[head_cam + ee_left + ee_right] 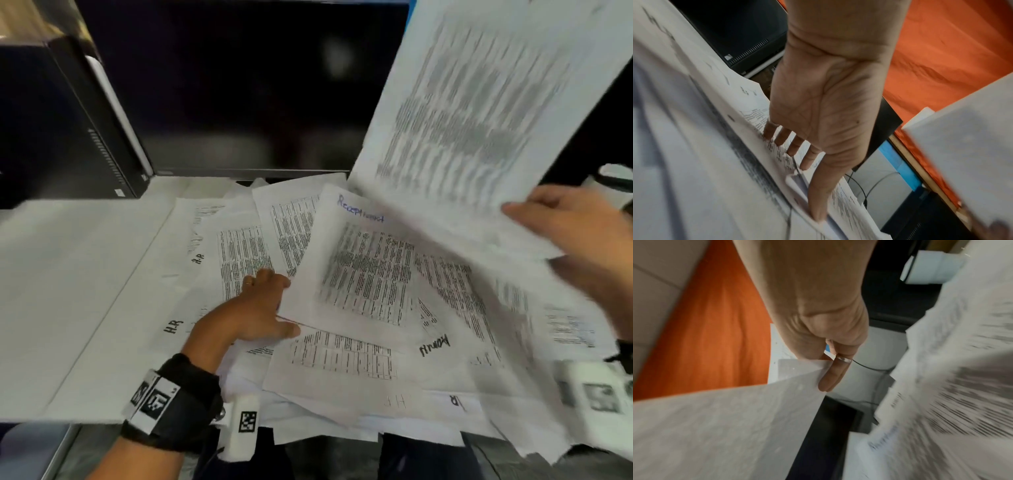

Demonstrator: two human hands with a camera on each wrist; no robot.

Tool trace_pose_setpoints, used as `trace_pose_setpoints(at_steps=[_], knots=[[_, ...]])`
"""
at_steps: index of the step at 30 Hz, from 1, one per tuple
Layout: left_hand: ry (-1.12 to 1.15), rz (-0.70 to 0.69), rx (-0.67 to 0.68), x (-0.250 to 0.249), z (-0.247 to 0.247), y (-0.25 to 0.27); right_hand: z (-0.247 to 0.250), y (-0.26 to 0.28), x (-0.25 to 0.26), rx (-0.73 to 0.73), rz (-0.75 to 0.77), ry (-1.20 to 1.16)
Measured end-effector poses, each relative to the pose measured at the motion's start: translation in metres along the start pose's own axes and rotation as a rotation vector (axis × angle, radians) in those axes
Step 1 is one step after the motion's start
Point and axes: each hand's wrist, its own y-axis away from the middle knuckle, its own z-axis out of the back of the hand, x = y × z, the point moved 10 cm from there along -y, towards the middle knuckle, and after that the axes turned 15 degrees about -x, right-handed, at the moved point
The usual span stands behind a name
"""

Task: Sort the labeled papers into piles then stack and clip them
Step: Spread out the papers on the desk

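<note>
Above right hand (579, 233), lifted sheet (486, 113)

Lifted sheet (479, 113): print smeared by blur, unreadable; top and right corner cut by frame edge. Right hand (582, 236): wrist runs out of frame; fingers behind the sheet hidden. Left hand (260, 308): fingertips tucked under the "Receptionist" page (359, 270). Lower papers' labels mostly covered.

"H.R" is handwritten on a sheet (173, 326) just left of the left hand (255, 317). Blue "Receptionist" is read on the sheet (359, 260) betw. both hands. Printed tables are illegible.
</note>
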Motion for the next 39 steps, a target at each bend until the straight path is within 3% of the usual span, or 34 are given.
trace_pose_setpoints(at_steps=[8,10,14,17,21,28,29,31,33,36,39], knots=[[0.421,0.238,-0.149,0.022,0.027,-0.029,-0.101,0.007,-0.128,0.199,-0.060,0.525],[0.522,0.265,-0.150,0.012,0.029,-0.038,-0.119,0.007,-0.132,0.214,-0.009,0.645],[0.556,0.240,-0.096,-0.020,0.019,-0.051,-0.148,0.023,-0.119,0.265,-0.043,0.549],[0.543,0.265,-0.144,-0.029,0.017,-0.057,-0.151,0.023,-0.120,0.228,-0.088,0.445],[0.802,0.362,-0.202,-0.033,0.010,-0.060,-0.152,0.021,-0.120,0.169,-0.114,0.403],[0.979,0.226,-0.235,-0.049,0.009,-0.046,-0.127,0.007,-0.126,0.116,-0.174,0.168],[0.894,0.202,-0.279,-0.041,0.017,-0.045,-0.114,0.002,-0.126,0.089,-0.165,0.142],[0.459,0.169,-0.387,-0.014,0.037,-0.044,-0.086,-0.008,-0.129,0.049,-0.153,0.126],[0.107,0.223,-0.346,0.019,0.041,-0.040,-0.065,-0.015,-0.137,0.058,-0.167,0.130],[-0.028,0.210,-0.084,0.040,0.015,-0.030,-0.059,-0.010,-0.150,0.117,-0.235,0.097],[-0.009,0.048,0.019,0.015,0.000,-0.022,-0.075,-0.002,-0.155,0.187,-0.252,0.116]])
